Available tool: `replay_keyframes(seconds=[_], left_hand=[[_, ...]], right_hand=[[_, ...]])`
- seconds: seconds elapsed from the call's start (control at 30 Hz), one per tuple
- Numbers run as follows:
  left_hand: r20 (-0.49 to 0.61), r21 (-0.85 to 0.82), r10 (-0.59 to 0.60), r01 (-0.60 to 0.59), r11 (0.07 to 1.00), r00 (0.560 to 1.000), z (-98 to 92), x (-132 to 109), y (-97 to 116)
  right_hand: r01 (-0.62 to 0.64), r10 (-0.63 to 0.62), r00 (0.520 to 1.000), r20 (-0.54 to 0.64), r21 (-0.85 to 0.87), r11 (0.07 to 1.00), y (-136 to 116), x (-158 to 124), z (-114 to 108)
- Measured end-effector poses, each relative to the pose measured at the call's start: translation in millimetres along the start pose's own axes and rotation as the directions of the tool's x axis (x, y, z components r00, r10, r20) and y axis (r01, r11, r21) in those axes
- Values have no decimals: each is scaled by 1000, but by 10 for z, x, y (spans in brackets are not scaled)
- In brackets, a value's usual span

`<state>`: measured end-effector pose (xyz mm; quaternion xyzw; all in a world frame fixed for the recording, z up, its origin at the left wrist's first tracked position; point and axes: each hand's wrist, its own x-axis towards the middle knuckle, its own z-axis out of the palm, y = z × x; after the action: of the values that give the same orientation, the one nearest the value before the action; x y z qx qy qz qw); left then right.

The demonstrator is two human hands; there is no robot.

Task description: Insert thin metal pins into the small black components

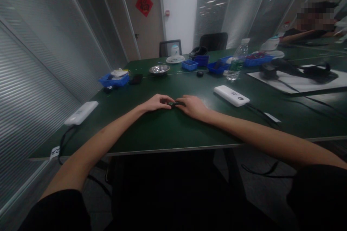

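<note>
My left hand [156, 103] and my right hand [195, 107] meet over the middle of the green table [162, 130]. Between their fingertips is a small, dark, slim object with a bit of green on it [172, 104]; its kind is too small and blurred to tell. The left thumb and fingers pinch its left end. On its right end the right fingers are closed, hiding part of it. It lies at or just above the tabletop.
White power banks with cables lie left [81, 112] and right [231, 95]. Behind them are a metal bowl [159, 70], a blue tray [115, 78], a black mouse [200, 74] and a water bottle [238, 59]. Another person [303, 36] sits at the far right.
</note>
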<state>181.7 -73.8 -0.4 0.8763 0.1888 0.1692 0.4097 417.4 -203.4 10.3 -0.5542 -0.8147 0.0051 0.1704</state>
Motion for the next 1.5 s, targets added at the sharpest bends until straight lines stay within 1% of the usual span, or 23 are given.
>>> replay_keyframes(seconds=[0.17,0.27,0.53,0.63,0.77,0.97,1.1,1.23,1.3,1.4,1.5], left_hand=[[2,-87,-15,15,996,1000,35,31,8],[-18,-111,-19,17,994,1000,18,37,-14],[-78,42,-49,53,998,996,-160,-10,-116],[-71,61,-49,53,997,996,-149,-21,-102],[-33,42,-43,44,998,999,-114,-20,-78],[-10,27,-33,33,999,999,-129,-8,-93],[-17,41,-28,29,999,999,-92,-1,-75],[-72,83,22,-16,996,997,-25,-3,-38],[-83,95,43,-35,995,996,-11,-6,-28],[-59,87,51,-45,995,997,-32,-5,-34],[-32,77,26,-24,997,999,-65,3,-58]], right_hand=[[-28,28,1000,-5,-32,999,16,26,43],[-27,27,1000,-10,-39,999,15,28,41],[-30,30,1000,2,-14,999,11,17,-15],[-30,30,1000,4,-5,1000,11,19,-19],[-22,22,1000,4,6,1000,8,8,-24],[2,-2,1000,-16,-9,1000,3,-18,-32],[13,-13,1000,-24,-22,1000,18,-14,-17],[12,-13,999,-32,-31,999,36,0,2],[10,-11,999,-35,-31,999,41,3,5],[10,-11,999,-34,-29,1000,40,-2,1],[22,-22,999,-35,-19,1000,33,-11,-2]])
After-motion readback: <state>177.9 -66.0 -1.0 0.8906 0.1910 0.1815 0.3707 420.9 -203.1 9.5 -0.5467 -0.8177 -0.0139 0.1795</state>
